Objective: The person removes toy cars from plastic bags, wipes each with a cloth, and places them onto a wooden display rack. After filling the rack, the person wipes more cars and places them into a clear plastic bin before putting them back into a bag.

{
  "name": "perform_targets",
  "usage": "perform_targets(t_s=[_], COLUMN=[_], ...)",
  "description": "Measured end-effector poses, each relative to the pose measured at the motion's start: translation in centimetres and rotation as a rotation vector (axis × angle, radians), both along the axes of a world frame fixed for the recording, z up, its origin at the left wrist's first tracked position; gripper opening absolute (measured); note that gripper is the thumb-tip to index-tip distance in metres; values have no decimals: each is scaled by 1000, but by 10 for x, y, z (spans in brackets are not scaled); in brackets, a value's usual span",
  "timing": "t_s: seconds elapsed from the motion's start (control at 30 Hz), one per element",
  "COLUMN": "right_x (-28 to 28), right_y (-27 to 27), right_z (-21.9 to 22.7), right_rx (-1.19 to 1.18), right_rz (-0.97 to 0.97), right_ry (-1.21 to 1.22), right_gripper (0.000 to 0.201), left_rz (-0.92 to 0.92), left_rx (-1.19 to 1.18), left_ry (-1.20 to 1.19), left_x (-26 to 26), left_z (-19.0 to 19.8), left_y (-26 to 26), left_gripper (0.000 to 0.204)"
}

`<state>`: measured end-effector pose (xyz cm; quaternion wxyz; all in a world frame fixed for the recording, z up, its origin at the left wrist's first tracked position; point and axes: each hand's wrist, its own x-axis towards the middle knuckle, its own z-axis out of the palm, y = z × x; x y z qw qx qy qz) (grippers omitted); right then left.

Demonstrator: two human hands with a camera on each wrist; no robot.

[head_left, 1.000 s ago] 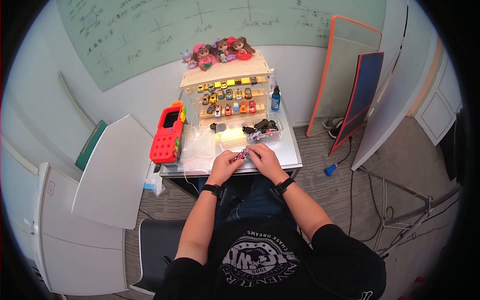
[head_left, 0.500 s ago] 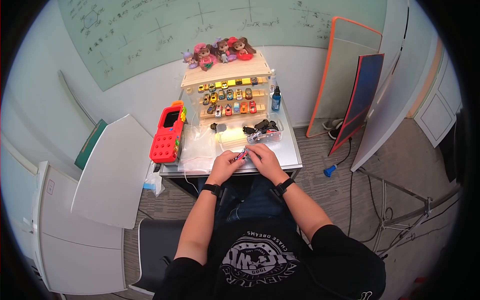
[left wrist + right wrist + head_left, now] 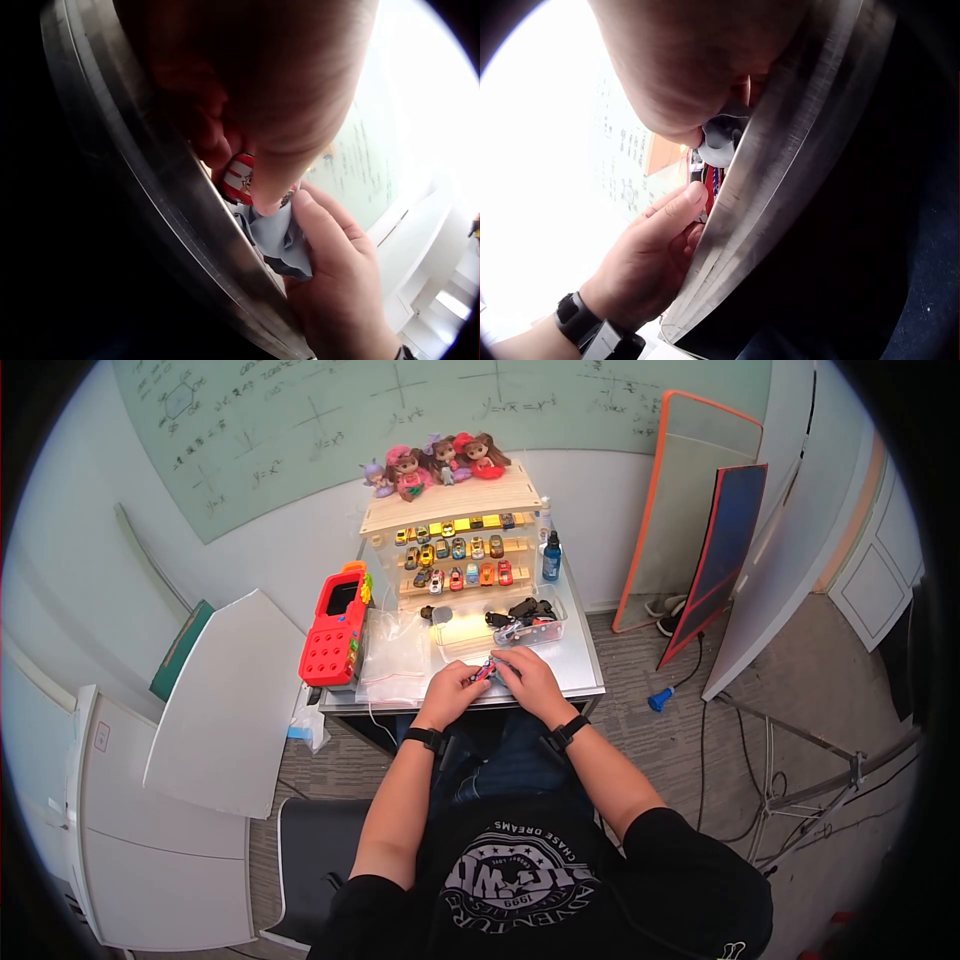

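Observation:
Over the near edge of the table, my left hand (image 3: 450, 692) pinches a small red toy car (image 3: 238, 178) with white and dark markings between thumb and fingers. My right hand (image 3: 532, 682) grips a crumpled grey cloth (image 3: 279, 238), its thumb on top of the folds. The cloth lies against one end of the car, as the right wrist view shows with the cloth (image 3: 721, 141) right beside the red and blue body. Part of the car is hidden behind the fingers.
Ahead stands a wooden display rack (image 3: 450, 510) with rows of toy cars and several dolls on top. A clear bin (image 3: 550, 632) of dark parts sits before it. To the left is a red toy case (image 3: 325, 645); at right, a blue bottle (image 3: 551, 560).
Both hands stay at nearly the same spot at the table's edge. The car has turned slightly between the fingers, showing a different side.

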<state>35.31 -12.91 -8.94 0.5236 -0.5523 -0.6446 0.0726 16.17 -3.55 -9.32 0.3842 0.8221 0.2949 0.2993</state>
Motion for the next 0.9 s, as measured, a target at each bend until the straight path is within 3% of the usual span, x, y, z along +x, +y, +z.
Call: perform_targets(t_s=[0.2, 0.57, 0.9], right_x=[-1, -3, -4], right_y=[-1, -6, -4], right_z=[0, 8, 5], right_rx=[28, -130, -210], right_rz=[6, 14, 38], right_ry=[-14, 103, 159], right_gripper=[27, 36, 27], left_rz=[9, 36, 38], left_rx=[70, -129, -186], left_ry=[18, -98, -94], left_x=[0, 2, 1], left_z=[-3, -13, -13], left_y=[-1, 5, 4], left_gripper=[29, 34, 33])
